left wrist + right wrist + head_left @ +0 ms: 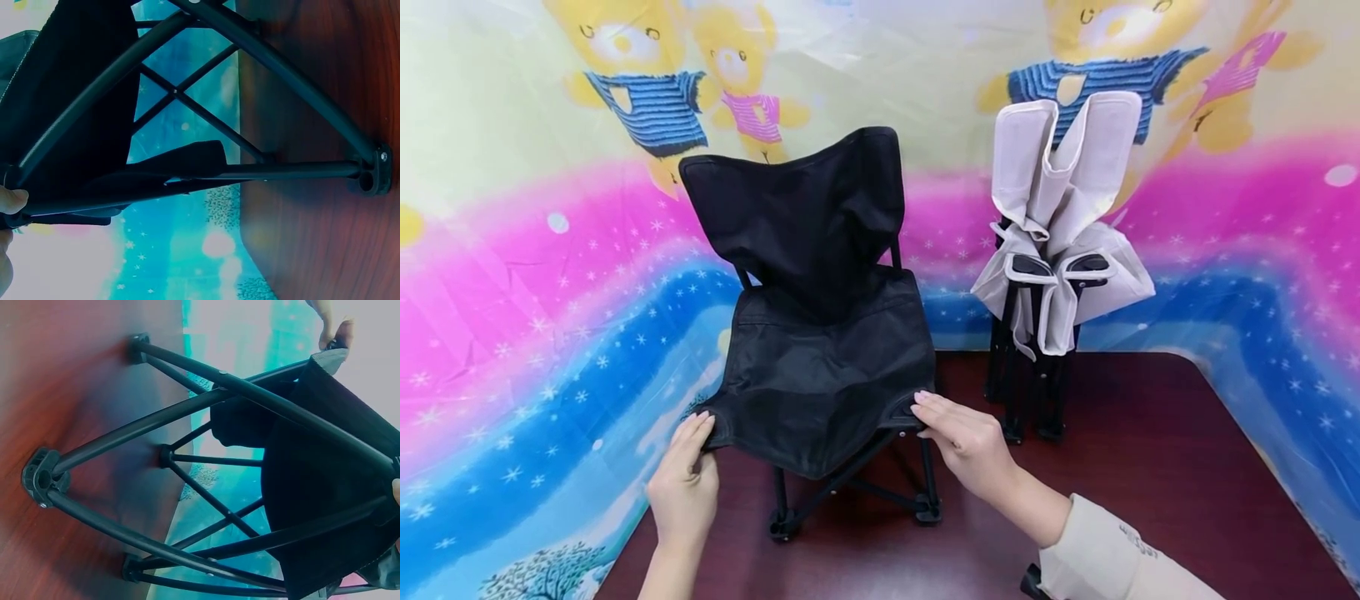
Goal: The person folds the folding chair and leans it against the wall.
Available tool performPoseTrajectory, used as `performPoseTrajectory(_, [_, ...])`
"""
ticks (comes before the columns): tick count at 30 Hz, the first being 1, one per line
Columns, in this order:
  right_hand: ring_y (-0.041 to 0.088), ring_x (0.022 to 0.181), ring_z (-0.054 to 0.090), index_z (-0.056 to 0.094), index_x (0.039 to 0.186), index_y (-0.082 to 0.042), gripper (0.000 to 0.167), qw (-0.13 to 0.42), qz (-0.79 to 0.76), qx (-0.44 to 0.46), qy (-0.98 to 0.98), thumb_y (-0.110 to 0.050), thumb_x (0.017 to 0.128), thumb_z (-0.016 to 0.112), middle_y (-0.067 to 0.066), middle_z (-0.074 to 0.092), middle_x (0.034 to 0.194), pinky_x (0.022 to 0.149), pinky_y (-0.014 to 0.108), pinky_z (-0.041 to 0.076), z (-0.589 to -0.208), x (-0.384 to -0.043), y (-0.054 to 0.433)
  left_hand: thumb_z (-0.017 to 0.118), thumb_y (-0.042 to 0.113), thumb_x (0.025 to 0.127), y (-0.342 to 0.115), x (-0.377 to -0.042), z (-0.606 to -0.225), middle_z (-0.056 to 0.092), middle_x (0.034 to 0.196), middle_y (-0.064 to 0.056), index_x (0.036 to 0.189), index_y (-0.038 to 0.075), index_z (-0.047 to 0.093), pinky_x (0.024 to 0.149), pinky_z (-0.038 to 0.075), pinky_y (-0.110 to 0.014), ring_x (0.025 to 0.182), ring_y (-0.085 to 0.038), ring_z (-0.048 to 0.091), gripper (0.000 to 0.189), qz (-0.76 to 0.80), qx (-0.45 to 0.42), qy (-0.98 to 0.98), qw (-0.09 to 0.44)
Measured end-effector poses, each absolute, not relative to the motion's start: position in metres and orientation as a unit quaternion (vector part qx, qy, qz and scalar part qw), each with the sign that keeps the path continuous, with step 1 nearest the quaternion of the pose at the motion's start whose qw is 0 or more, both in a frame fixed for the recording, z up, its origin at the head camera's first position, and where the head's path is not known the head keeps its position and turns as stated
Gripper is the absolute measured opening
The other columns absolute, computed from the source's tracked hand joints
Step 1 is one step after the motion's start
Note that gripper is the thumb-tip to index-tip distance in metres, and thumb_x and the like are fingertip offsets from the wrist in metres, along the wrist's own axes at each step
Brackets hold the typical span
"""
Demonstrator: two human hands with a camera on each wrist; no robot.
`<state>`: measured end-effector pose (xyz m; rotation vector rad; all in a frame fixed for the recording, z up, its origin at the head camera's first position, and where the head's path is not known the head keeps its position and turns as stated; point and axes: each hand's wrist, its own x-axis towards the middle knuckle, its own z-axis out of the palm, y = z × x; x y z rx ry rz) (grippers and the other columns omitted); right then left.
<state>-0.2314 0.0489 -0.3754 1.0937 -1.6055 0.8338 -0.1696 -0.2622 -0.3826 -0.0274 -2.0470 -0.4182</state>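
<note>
A black folding chair (pixel 820 358) stands unfolded on the dark red-brown table, its fabric seat and back spread out. My left hand (pixel 683 479) grips the seat's front left corner, fingers on top and thumb below. At the front right corner my right hand (pixel 966 446) pinches the seat edge the same way. The left wrist view shows crossed frame tubes (pixel 175 92) under the seat, with the left thumb (pixel 12 201) at a corner joint. From the right wrist, the legs end in black plastic feet (pixel 45 478) on the tabletop.
To the right stands a folded chair with white fabric (pixel 1060 225) and bundled black legs. A printed cloth backdrop (pixel 572 267) with bears and snowflakes rises behind and at both sides of the table (pixel 1180 467). Near the right sleeve lies a small black object (pixel 1033 581).
</note>
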Motion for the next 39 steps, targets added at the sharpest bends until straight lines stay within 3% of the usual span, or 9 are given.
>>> performPoseTrajectory(5, [0.024,0.082,0.062,0.067,0.088,0.003,0.027,0.495,0.343,0.446,-0.663,-0.018,0.087,0.051,0.015,0.064,0.091,0.071,0.029,0.048,-0.375,-0.231,0.049,0.049,-0.016,0.07,-0.257,-0.17,-0.38,0.061,0.101,-0.014,0.1,-0.004,0.063,0.082,0.028,-0.003,0.101,-0.02,0.053,0.036,-0.193,-0.015,-0.842,0.503])
performPoseTrajectory(7, [0.024,0.082,0.062,0.067,0.088,0.003,0.026,0.495,0.344,0.444,-0.663,-0.018,0.087,0.051,0.015,0.064,0.091,0.071,0.029,0.048,-0.374,-0.231,0.049,0.049,-0.016,0.071,-0.255,-0.17,-0.379,0.061,0.101,-0.014,0.101,-0.003,0.063,0.08,0.036,-0.009,0.102,-0.02,0.053,0.036,-0.194,-0.012,-0.842,0.503])
performPoseTrajectory(10, [0.025,0.081,0.062,0.067,0.088,0.003,0.026,0.499,0.346,0.443,-0.66,-0.018,0.086,0.051,0.015,0.064,0.091,0.071,0.029,0.048,-0.372,-0.23,0.049,0.049,-0.016,0.071,-0.254,-0.171,-0.378,0.061,0.101,-0.014,0.101,-0.003,0.063,0.081,0.039,-0.014,0.101,-0.02,0.053,0.036,-0.194,-0.009,-0.841,0.506])
performPoseTrajectory(14, [0.024,0.081,0.062,0.067,0.088,0.003,0.025,0.503,0.349,0.44,-0.656,-0.017,0.086,0.052,0.015,0.064,0.091,0.071,0.029,0.048,-0.37,-0.229,0.047,0.05,-0.017,0.07,-0.25,-0.172,-0.377,0.061,0.099,-0.015,0.1,-0.003,0.063,0.088,0.036,-0.019,0.101,-0.021,0.054,0.036,-0.201,-0.014,-0.835,0.512])
performPoseTrajectory(24, [0.024,0.083,0.061,0.067,0.088,0.003,0.024,0.504,0.355,0.437,-0.655,-0.017,0.085,0.053,0.015,0.064,0.091,0.071,0.029,0.048,-0.366,-0.228,0.046,0.051,-0.015,0.073,-0.244,-0.172,-0.372,0.06,0.102,-0.016,0.102,-0.003,0.062,0.082,0.04,-0.032,0.102,-0.022,0.053,0.034,-0.2,-0.003,-0.842,0.501])
performPoseTrajectory(33, [0.024,0.082,0.062,0.067,0.088,0.003,0.024,0.516,0.353,0.434,-0.649,-0.017,0.085,0.054,0.015,0.064,0.091,0.071,0.029,0.048,-0.362,-0.228,0.045,0.051,-0.018,0.069,-0.235,-0.177,-0.369,0.062,0.098,-0.015,0.098,-0.002,0.065,0.087,0.035,-0.014,0.097,-0.023,0.055,0.037,-0.223,-0.035,-0.805,0.549])
performPoseTrajectory(39, [0.024,0.082,0.062,0.067,0.088,0.003,0.023,0.519,0.351,0.432,-0.649,-0.016,0.085,0.054,0.015,0.064,0.091,0.071,0.03,0.048,-0.36,-0.228,0.045,0.052,-0.018,0.069,-0.23,-0.178,-0.367,0.062,0.099,-0.015,0.098,-0.002,0.065,0.087,0.033,-0.012,0.099,-0.023,0.055,0.036,-0.228,-0.033,-0.803,0.55])
